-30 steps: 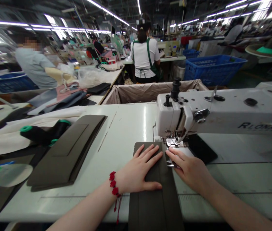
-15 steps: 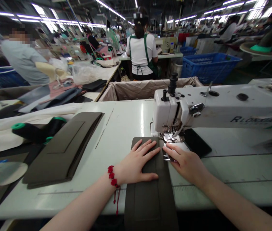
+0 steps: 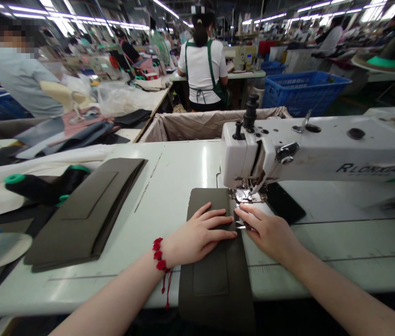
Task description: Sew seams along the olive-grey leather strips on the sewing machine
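Passable across the tabletop (image 3: 169,186) between the fabric stack (image 3: 85,214) and the fabric panel (image 3: 211,280). Blocked ahead of the right hand (image 3: 270,235) by the sewing machine head (image 3: 239,156) — with a dark flat object (image 3: 285,204) alongside. Obstructed farther left by thread cones (image 3: 31,187).

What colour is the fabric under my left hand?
The fabric is dark olive-grey, best seen in the head view.

A long, dark olive fabric panel (image 3: 211,280) with a rectangular outline on its face lies lengthwise on the pale table (image 3: 169,186), its near end overhanging the front edge, while metal thread snips (image 3: 241,225), partly covered, point leftward by its right edge.
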A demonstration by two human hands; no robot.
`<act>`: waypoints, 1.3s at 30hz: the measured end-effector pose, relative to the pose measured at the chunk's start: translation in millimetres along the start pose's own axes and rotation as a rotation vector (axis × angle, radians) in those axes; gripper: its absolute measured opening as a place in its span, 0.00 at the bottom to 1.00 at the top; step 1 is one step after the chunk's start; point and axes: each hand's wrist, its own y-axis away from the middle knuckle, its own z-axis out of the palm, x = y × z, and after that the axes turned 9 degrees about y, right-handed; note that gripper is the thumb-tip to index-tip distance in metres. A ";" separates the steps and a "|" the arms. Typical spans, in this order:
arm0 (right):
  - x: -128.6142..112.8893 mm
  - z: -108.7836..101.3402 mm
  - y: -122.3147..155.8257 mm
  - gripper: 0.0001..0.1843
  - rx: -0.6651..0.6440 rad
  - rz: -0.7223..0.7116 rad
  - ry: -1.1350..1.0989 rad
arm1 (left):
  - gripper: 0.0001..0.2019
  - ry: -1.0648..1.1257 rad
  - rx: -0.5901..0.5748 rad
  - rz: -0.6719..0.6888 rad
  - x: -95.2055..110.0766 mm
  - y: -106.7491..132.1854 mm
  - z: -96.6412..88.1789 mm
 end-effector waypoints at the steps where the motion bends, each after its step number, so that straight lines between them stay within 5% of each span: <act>1: 0.1 0.0 0.0 0.26 0.001 -0.001 0.001 | 0.20 0.009 0.011 -0.005 0.9 -0.5 0.1; 6: 0.4 -0.2 0.0 0.26 0.017 -0.015 0.004 | 0.33 0.028 0.033 -0.033 3.4 -2.3 0.7; 15: 0.4 1.4 -0.2 0.26 0.010 -0.009 0.004 | 0.20 -0.046 0.024 -0.052 -1.7 -1.8 2.8; 21: 0.7 0.3 -0.3 0.26 0.019 -0.008 0.010 | 0.27 -0.051 0.020 -0.021 -7.1 -3.4 1.8; 25: -0.1 0.3 -0.8 0.26 0.008 -0.009 0.011 | 0.16 -0.012 0.055 -0.027 -0.2 -4.4 -1.2; 31: 0.3 0.0 -0.7 0.27 0.007 -0.012 0.005 | 0.38 -0.001 0.145 -0.071 1.6 -3.7 1.7; 39: 0.7 0.9 -0.8 0.26 0.003 -0.004 0.004 | 0.16 -0.003 0.068 0.054 -1.4 -3.3 1.9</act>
